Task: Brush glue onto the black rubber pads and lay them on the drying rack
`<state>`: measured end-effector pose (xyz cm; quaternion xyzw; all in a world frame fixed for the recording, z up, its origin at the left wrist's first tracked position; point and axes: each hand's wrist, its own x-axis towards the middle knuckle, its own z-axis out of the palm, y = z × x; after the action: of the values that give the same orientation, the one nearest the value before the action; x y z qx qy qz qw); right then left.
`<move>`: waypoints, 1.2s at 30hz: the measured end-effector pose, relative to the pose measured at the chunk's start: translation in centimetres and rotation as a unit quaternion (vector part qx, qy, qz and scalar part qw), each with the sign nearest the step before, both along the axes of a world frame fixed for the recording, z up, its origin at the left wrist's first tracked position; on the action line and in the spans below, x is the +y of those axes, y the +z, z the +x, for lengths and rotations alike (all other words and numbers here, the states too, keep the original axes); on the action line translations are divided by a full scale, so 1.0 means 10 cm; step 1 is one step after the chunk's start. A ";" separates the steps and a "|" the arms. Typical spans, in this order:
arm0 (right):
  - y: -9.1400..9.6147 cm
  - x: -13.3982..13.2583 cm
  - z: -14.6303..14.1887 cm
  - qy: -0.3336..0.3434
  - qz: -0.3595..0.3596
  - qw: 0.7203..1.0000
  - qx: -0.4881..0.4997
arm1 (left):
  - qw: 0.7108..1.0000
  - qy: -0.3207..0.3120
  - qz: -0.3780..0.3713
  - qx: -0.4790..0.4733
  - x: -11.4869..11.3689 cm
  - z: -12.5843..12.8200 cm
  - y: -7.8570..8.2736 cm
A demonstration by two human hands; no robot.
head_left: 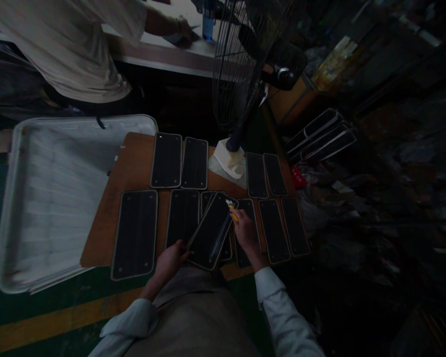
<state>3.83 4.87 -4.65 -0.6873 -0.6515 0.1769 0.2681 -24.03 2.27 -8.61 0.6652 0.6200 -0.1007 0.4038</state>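
My right hand (pixel 246 230) is closed on a small yellow-handled brush (pixel 233 214) with a white tip. That tip is at the upper right corner of a tilted dark rectangular panel (pixel 212 233), which has a pale rim and a glossy streak along its right side. At the panel's lower left edge, my left hand (pixel 173 257) grips it between thumb and fingers. The tilted panel overlaps another dark panel beneath it. Similar panels lie on both sides, among them one on the left (pixel 135 233) and one on the right (pixel 275 230), with small studs near their corners.
The panels rest on a brown board (pixel 98 243). A standing fan (pixel 237 74) rises from a pale base (pixel 230 158) behind them. Left is a large white bin (pixel 59 198). Another person (pixel 81 54) stands at a white table (pixel 166 44). Bagged clutter fills the right.
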 end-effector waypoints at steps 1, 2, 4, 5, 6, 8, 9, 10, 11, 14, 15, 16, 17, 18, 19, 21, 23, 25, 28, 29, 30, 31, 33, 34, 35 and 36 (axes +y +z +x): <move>-0.02 -0.04 -0.05 0.001 -0.007 1.000 -0.003 | 1.000 0.000 -0.001 -0.004 0.00 0.00 -0.01; -0.03 -0.12 -0.10 0.005 -0.017 1.000 -0.004 | 1.000 0.002 -0.001 -0.006 0.00 -0.01 -0.02; -0.04 -0.37 -0.25 0.025 -0.038 0.999 -0.001 | 1.000 0.009 -0.003 -0.009 0.00 -0.02 -0.03; -0.03 -0.53 -0.33 0.041 -0.052 0.998 0.001 | 1.000 0.011 -0.006 -0.010 0.00 -0.02 -0.04; -0.02 -0.70 -0.41 0.058 -0.066 0.996 0.004 | 1.000 0.012 -0.009 -0.011 0.00 -0.02 -0.05; 0.03 -1.06 -0.57 0.092 -0.093 0.991 0.012 | 1.000 0.012 -0.011 -0.013 0.01 -0.03 -0.05; 0.06 -1.22 -0.64 0.108 -0.101 0.989 0.019 | 1.000 0.013 -0.010 -0.015 0.01 -0.03 -0.05; 0.09 -1.36 -0.70 0.121 -0.106 0.987 0.027 | 1.000 0.013 -0.008 -0.017 0.01 -0.04 -0.05; 0.13 -1.45 -0.74 0.131 -0.107 0.985 0.038 | 1.000 0.015 -0.007 -0.020 0.01 -0.04 -0.05; 0.24 -1.44 -0.75 0.115 -0.113 0.983 0.087 | 0.999 0.019 -0.009 -0.029 0.01 -0.05 -0.07; 0.26 -1.34 -0.71 0.098 -0.110 0.984 0.105 | 0.999 0.021 -0.011 -0.032 0.01 -0.06 -0.08; 0.27 -1.20 -0.66 0.081 -0.102 0.984 0.119 | 0.999 0.023 -0.014 -0.035 0.00 -0.07 -0.10; 0.27 -1.02 -0.59 0.065 -0.087 0.986 0.127 | 0.999 0.025 -0.015 -0.039 0.00 -0.08 -0.12; 0.26 -0.84 -0.51 0.053 -0.067 0.989 0.123 | 0.999 0.026 -0.015 -0.044 0.00 -0.09 -0.13; 0.24 -0.64 -0.44 0.048 -0.048 0.992 0.108 | 0.998 0.028 -0.014 -0.048 -0.01 -0.10 -0.15; 0.19 -0.29 -0.31 0.031 -0.016 0.997 0.066 | 0.998 0.031 -0.013 -0.054 -0.02 -0.11 -0.17; 0.13 -0.03 -0.22 0.023 0.002 0.999 0.025 | 0.998 0.036 -0.013 -0.058 -0.02 -0.13 -0.18; 0.07 0.12 -0.21 0.022 0.003 1.000 -0.006 | 0.998 0.040 -0.014 -0.056 -0.02 -0.14 -0.18; 0.00 0.10 -0.31 0.032 -0.021 0.999 -0.036 | 0.997 0.050 -0.026 -0.058 -0.02 -0.14 -0.18; -0.02 0.02 -0.37 0.042 -0.034 0.998 -0.040 | 0.996 0.054 -0.029 -0.059 -0.02 -0.14 -0.19; -0.03 -0.09 -0.45 0.054 -0.046 0.997 -0.041 | 0.996 0.057 -0.029 -0.063 -0.02 -0.15 -0.19; -0.03 -0.23 -0.53 0.071 -0.060 0.995 -0.038 | 0.996 0.059 -0.028 -0.066 -0.02 -0.15 -0.19; 0.01 -0.57 -0.70 0.105 -0.092 0.990 -0.027 | 0.996 0.062 -0.025 -0.066 -0.02 -0.15 -0.19; 0.04 -0.75 -0.78 0.126 -0.113 0.985 -0.020 | 0.995 0.063 -0.023 -0.068 -0.02 -0.16 -0.20; 0.08 -0.93 -0.85 0.134 -0.132 0.982 -0.012 | 0.995 0.063 -0.021 -0.072 -0.02 -0.16 -0.20; 0.13 -1.08 -0.90 0.147 -0.148 0.978 0.004 | 0.995 0.062 -0.019 -0.077 -0.02 -0.17 -0.20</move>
<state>-5.21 -5.94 -3.33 -0.6156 -0.7106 0.3118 0.1374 -25.69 2.10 -10.65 0.6232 0.6252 -0.0360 0.4684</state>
